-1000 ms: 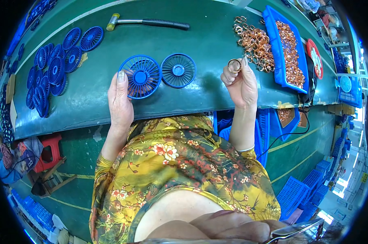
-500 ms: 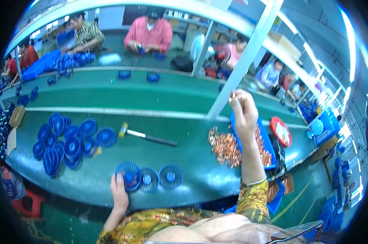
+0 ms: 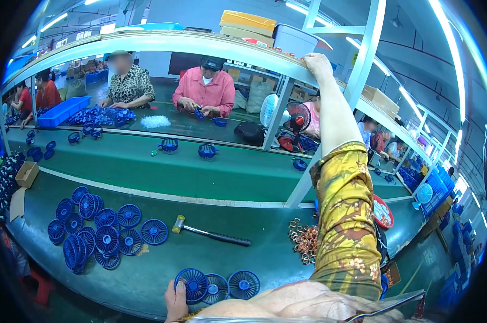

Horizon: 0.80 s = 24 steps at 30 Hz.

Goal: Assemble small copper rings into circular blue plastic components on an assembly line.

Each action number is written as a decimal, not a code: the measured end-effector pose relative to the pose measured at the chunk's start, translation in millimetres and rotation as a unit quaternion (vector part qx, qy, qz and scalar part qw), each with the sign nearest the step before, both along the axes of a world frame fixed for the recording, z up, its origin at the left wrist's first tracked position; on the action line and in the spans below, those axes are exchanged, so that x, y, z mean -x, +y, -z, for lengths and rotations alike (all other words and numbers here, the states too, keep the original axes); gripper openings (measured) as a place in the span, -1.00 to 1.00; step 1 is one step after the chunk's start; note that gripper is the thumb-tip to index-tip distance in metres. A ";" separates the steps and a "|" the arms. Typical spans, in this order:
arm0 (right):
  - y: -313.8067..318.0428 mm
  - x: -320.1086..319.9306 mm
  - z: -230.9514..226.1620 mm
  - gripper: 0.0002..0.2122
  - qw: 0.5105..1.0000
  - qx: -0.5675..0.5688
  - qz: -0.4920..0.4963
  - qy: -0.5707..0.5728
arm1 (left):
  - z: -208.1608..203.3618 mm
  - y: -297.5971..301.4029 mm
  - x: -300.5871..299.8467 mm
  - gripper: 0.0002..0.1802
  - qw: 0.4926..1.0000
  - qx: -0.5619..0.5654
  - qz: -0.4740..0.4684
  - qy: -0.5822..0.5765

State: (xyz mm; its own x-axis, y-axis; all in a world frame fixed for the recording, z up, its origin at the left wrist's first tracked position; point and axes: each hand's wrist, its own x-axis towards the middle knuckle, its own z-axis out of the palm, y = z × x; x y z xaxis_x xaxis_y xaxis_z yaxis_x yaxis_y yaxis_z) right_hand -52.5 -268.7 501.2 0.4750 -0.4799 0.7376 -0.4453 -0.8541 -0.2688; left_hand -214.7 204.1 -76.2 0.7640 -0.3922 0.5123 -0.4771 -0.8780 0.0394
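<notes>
At the bench's near edge my left hand (image 3: 176, 302) is closed on the rim of a blue round fan grille (image 3: 192, 284), with the thumb upright beside it. Two similar grilles, a middle one (image 3: 216, 289) and a right one (image 3: 244, 285), lie in a row beside it. My right arm stretches far up, and my right hand (image 3: 319, 65) rests at the overhead shelf edge, fingers bent; what they hold, if anything, is hidden. Small copper-coloured rings (image 3: 304, 240) lie heaped on the bench, partly behind my right sleeve.
A mallet (image 3: 216, 235) and a cluster of blue grilles (image 3: 106, 240) lie on the bench. Beyond runs a green conveyor (image 3: 232, 180) carrying blue fan parts. A white post (image 3: 366, 54) stands beside my right arm. Boxes (image 3: 248, 24) sit on the shelf; co-workers sit opposite.
My right hand, which pinched a small copper-coloured piece over the ring pile, has risen to the overhead shelf. The view has tilted up. My left hand stays at the same grille.
</notes>
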 end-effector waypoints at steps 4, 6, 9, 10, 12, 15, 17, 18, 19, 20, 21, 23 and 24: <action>-42.9 9.1 10.0 -0.73 0.955 0.020 -0.205 -0.211 | -84.7 4.4 8.1 -0.70 0.721 0.569 0.155 0.363; 1.0 41.2 47.5 -0.82 0.879 -0.096 -0.361 -0.297 | -84.8 12.3 12.9 -0.69 0.741 0.547 0.144 0.361; 29.5 140.5 123.7 -0.78 0.906 -0.160 -0.342 -0.192 | -90.4 7.2 3.3 -0.68 0.702 0.546 0.181 0.419; 65.1 155.1 153.9 -0.77 0.926 -0.178 -0.313 -0.115 | -82.9 15.7 11.5 -0.67 0.678 0.575 0.165 0.427; 83.7 197.6 224.5 -0.78 0.960 -0.105 -0.259 0.018 | -88.2 15.1 14.0 -0.61 0.674 0.590 0.155 0.417; 105.7 280.3 307.0 -0.83 0.970 -0.134 -0.188 0.076 | -84.3 11.5 13.7 -0.52 0.770 0.521 0.092 0.357; 110.2 315.1 354.1 -0.81 0.963 -0.234 -0.117 0.058 | -73.9 10.2 6.6 -0.53 0.724 0.580 0.097 0.361; 108.6 330.3 377.9 -0.81 0.964 -0.240 -0.089 0.072 | -70.2 8.0 6.0 -0.56 0.677 0.632 0.101 0.364; 106.7 342.4 402.9 -0.85 0.968 -0.226 -0.098 0.038 | -76.9 3.9 4.3 -0.60 0.670 0.627 0.141 0.371; 112.2 348.2 417.8 -0.86 0.968 -0.236 -0.074 0.042 | -84.8 2.7 2.9 -0.64 0.662 0.626 0.177 0.372; 118.2 353.3 429.5 -0.88 0.971 -0.224 -0.055 0.054 | -86.4 -1.7 4.7 -0.68 0.662 0.635 0.172 0.359; 124.2 358.5 449.2 -0.85 0.978 -0.188 -0.029 0.081 | -86.9 -1.1 9.4 -0.67 0.668 0.628 0.161 0.366; 125.8 358.3 455.8 -0.84 0.983 -0.157 -0.001 0.099 | -85.6 1.2 11.7 -0.66 0.671 0.617 0.156 0.380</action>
State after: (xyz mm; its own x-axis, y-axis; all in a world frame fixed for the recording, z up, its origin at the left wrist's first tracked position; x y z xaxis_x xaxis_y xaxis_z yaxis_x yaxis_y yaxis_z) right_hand -410.8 -142.9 45.4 0.5949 -0.6681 0.4470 -0.5145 -0.7437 -0.4268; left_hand -226.4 205.3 9.5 0.9679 -0.2298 0.1022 -0.0598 0.1843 0.9810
